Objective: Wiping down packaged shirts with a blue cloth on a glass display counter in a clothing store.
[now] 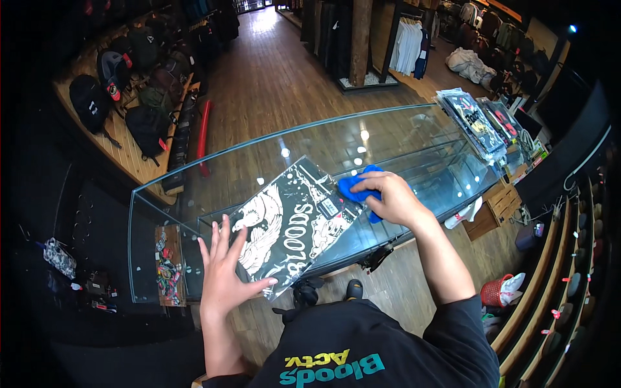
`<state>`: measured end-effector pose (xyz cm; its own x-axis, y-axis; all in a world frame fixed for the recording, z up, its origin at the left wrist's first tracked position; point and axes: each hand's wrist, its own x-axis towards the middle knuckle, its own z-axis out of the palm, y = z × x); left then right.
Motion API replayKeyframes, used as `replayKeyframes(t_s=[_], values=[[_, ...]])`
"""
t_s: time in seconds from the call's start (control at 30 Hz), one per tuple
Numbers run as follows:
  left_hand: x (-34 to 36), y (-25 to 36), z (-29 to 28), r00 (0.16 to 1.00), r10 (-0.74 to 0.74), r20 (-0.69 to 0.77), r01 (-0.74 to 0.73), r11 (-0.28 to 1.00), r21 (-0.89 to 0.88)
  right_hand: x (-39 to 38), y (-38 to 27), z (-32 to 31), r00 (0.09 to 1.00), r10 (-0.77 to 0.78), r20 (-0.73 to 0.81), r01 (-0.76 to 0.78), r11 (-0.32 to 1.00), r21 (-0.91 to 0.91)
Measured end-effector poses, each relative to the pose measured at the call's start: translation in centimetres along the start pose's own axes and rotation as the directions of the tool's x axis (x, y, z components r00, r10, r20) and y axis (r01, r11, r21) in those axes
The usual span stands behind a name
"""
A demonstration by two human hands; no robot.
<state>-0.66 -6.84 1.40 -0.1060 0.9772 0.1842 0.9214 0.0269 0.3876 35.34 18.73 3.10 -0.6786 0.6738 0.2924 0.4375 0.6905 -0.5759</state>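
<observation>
A folded black T-shirt with a white print, in a clear plastic bag (284, 226), lies tilted on the glass counter (414, 139). My left hand (229, 275) rests at the bag's left edge, its fingers spread and the thumb over the lower corner. At the bag's upper right edge, my right hand (391, 197) grips a bunched blue cloth (356, 187) against the bag and the glass beside it. A small label (328, 207) sits on the bag near the cloth. The underside of the right hand's fingers is hidden.
More bagged garments (475, 123) are stacked on the counter's right end. A box of small colourful items (169, 275) shows through the glass at the left. Backpacks (90, 103) line the left wall shelf. A red basket (495, 291) stands on the floor at the right, near slatted shelves (563, 304).
</observation>
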Motion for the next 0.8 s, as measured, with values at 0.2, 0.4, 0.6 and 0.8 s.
replayKeyframes(t_s=[0.2,0.4,0.6,0.8], values=[[-1.5,5.7,-0.6,0.910,0.084,0.406,-0.155,0.977,0.145,-1.3,-2.7,2.5,0.996,-0.087,0.007,0.087,0.990,-0.109],[-1.1,4.5,-0.9,0.963,0.270,0.003,-0.267,0.955,-0.130,-2.1,-1.3,2.0,0.995,-0.103,-0.005,0.103,0.995,-0.010],[2.6,3.7,-0.3,0.943,0.157,-0.293,-0.275,0.862,-0.425,-2.3,-1.4,1.8,0.975,-0.218,0.030,0.219,0.974,-0.058],[4.7,6.2,-2.7,0.874,-0.038,-0.484,-0.291,0.756,-0.586,1.5,-2.8,-2.6,0.933,-0.301,-0.196,0.288,0.953,-0.090]])
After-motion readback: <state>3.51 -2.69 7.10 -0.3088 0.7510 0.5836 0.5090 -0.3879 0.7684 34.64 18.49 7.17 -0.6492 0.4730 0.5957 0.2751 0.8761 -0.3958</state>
